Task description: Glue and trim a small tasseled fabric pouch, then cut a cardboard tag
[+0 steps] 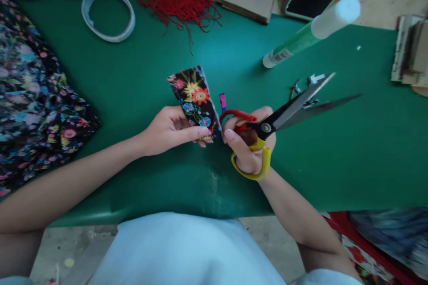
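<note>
Now, in the head view, the floral piece [199,96] is pinched by the left hand's [169,130] fingers between the counter's [167,182] near and far edges; scissors [266,128] are looped in the right hand's [245,153] curled fingers, blades turned aside, apparently so fingertips are freed.

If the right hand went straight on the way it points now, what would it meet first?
Likely the black, rectangular floral-print fabric piece in the left hand; the right hand looks close to its edge, perhaps touching, as depth is unclear.
</note>
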Demonstrator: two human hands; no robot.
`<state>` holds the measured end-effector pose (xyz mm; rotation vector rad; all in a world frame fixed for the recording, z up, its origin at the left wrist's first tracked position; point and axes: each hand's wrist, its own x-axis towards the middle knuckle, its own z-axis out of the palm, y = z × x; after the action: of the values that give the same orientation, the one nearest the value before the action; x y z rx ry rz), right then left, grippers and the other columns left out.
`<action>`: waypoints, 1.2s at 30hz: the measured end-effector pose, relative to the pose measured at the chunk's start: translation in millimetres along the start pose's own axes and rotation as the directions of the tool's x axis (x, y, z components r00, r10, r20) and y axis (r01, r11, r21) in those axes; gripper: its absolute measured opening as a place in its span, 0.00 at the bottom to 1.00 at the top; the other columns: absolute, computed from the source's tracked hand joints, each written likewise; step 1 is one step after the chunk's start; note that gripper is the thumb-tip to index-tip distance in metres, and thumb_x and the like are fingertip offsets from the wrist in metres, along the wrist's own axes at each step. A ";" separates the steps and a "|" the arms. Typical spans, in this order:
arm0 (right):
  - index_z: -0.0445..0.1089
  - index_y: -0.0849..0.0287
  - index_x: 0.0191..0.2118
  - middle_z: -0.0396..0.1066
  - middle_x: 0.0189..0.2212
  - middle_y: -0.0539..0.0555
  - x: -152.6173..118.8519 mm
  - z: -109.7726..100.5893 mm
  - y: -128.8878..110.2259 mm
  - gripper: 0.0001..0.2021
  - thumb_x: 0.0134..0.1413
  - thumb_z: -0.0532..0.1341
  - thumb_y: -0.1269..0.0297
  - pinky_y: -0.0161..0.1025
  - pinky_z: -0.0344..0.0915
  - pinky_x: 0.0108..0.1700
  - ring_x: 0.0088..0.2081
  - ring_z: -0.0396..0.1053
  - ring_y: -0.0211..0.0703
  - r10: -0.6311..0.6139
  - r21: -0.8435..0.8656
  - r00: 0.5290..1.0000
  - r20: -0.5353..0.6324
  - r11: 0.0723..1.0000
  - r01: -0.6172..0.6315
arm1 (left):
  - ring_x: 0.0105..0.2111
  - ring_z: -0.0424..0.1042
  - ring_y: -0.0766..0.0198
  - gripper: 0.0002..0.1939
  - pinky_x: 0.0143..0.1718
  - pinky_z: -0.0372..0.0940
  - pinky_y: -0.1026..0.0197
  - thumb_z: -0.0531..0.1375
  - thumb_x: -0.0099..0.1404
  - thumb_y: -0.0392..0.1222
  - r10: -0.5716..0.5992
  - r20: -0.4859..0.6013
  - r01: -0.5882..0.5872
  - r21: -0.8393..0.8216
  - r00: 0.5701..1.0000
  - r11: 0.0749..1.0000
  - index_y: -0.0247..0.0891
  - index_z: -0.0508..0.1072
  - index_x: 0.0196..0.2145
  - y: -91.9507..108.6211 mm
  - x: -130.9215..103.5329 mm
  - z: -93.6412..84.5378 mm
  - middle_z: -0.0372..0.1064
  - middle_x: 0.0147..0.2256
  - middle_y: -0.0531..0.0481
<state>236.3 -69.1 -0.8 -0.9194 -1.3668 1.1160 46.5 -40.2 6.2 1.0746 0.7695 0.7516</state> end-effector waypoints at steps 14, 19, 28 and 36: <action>0.55 0.53 0.35 0.59 0.24 0.46 6.6 -39.1 -24.4 0.29 0.43 0.70 0.38 0.39 0.52 0.24 0.23 0.57 0.39 0.012 -0.772 0.998 0.060 0.635 0.039 | 0.21 0.74 0.69 0.20 0.23 0.69 0.67 0.75 0.49 0.53 0.013 -0.231 -0.052 -0.163 0.973 0.985 0.37 0.74 0.29 -3.4 8.4 -4.3 0.76 0.25 0.54; 0.56 0.54 0.38 0.60 0.27 0.50 5.3 -29.0 -25.8 0.27 0.50 0.64 0.36 0.41 0.54 0.27 0.26 0.59 0.43 0.050 -0.867 0.970 0.239 0.460 0.190 | 0.21 0.73 0.69 0.22 0.22 0.69 0.68 0.74 0.49 0.58 0.021 -0.212 -0.042 -0.093 0.977 0.995 0.37 0.73 0.24 -2.7 8.4 -5.5 0.74 0.21 0.55; 0.56 0.55 0.38 0.61 0.27 0.50 3.1 -26.4 -20.4 0.25 0.54 0.62 0.39 0.38 0.54 0.29 0.27 0.60 0.42 0.047 -0.831 0.948 0.314 0.496 0.251 | 0.24 0.76 0.66 0.17 0.26 0.73 0.65 0.75 0.49 0.53 -0.003 -0.190 -0.022 -0.128 0.982 0.992 0.38 0.78 0.26 -4.8 5.4 -6.2 0.77 0.26 0.54; 0.56 0.55 0.37 0.61 0.26 0.49 3.4 -25.0 -21.1 0.22 0.56 0.62 0.42 0.38 0.54 0.28 0.26 0.60 0.41 0.015 -0.817 0.943 0.332 0.505 0.280 | 0.25 0.77 0.63 0.22 0.27 0.74 0.62 0.73 0.49 0.60 0.029 -0.191 -0.031 -0.008 0.981 0.999 0.39 0.77 0.27 -6.4 5.0 -5.6 0.77 0.27 0.53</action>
<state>262.1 -68.2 19.5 -1.3340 -2.3034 0.3712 45.4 -35.3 -2.3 1.0159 0.9120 0.8930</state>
